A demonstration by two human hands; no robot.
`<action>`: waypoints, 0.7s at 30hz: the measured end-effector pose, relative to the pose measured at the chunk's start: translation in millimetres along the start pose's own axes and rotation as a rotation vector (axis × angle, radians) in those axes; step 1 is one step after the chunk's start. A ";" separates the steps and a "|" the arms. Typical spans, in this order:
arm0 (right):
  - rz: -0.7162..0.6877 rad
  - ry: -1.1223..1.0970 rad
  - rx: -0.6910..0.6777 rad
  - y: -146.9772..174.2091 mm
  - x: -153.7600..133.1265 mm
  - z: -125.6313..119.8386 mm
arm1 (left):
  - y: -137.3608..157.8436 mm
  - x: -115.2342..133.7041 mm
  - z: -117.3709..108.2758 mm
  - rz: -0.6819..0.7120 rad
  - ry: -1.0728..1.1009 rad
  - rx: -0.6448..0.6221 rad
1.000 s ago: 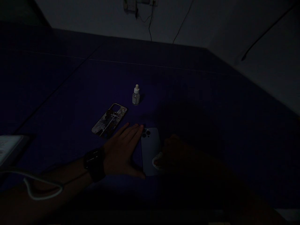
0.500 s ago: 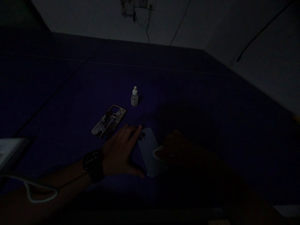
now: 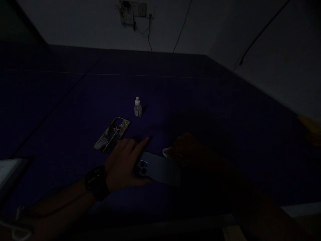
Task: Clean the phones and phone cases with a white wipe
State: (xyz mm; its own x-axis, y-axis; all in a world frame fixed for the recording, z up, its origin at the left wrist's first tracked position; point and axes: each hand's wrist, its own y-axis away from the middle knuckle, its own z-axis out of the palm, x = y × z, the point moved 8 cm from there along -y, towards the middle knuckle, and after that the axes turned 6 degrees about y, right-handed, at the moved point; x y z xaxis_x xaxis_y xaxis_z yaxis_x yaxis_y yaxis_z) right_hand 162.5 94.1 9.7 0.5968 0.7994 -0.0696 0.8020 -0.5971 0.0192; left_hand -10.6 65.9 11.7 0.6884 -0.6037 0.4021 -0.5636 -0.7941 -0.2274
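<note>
We listed, on a broad, dark purple-blue tabletop (image 3: 163,90), one flat, blue-grey, rectangular phone (image 3: 159,167) with dark round lenses, lying near the middle, lens end to the left. Our left hand (image 3: 122,165), wearing a black, square-faced wristwatch (image 3: 95,180), grasped that lens end between thumb and forefinger, the forefinger reaching past the far edge. Our right hand (image 3: 187,149), deep in shadow, had its fingers pinched on a small, soft-looking white pad (image 3: 166,152) at the phone's far edge; whether the two touched, we could not tell. Beyond the left hand we entered one thin, dark, picture-printed phone case (image 3: 110,135) with a camera cutout, and, farther off, one small, clear dropper bottle (image 3: 137,109) with white cap, upright. We noted pale wall sockets (image 3: 142,10) at the far side.
</note>
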 end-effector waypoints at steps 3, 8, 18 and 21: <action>-0.003 -0.060 0.087 1.5 1.3 -9.1 | -0.3 7.2 2.0 0.093 0.094 -0.049; -0.017 -0.172 0.198 6.2 5.4 -16.6 | 0.8 2.8 0.8 0.045 0.116 -0.042; 0.068 -0.316 0.127 4.2 29.8 0.7 | -2.3 -6.1 -4.7 -0.068 0.109 -0.024; 0.049 -0.349 0.123 3.7 27.4 3.8 | -2.2 -6.3 -4.5 -0.067 0.112 -0.019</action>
State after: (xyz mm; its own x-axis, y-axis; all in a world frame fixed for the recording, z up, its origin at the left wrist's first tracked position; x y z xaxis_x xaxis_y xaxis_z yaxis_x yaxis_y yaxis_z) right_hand 181.7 113.5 4.1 0.5729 0.7111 -0.4075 0.7508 -0.6548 -0.0871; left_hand -15.8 71.8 13.6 0.6700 -0.5372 0.5124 -0.5275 -0.8302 -0.1806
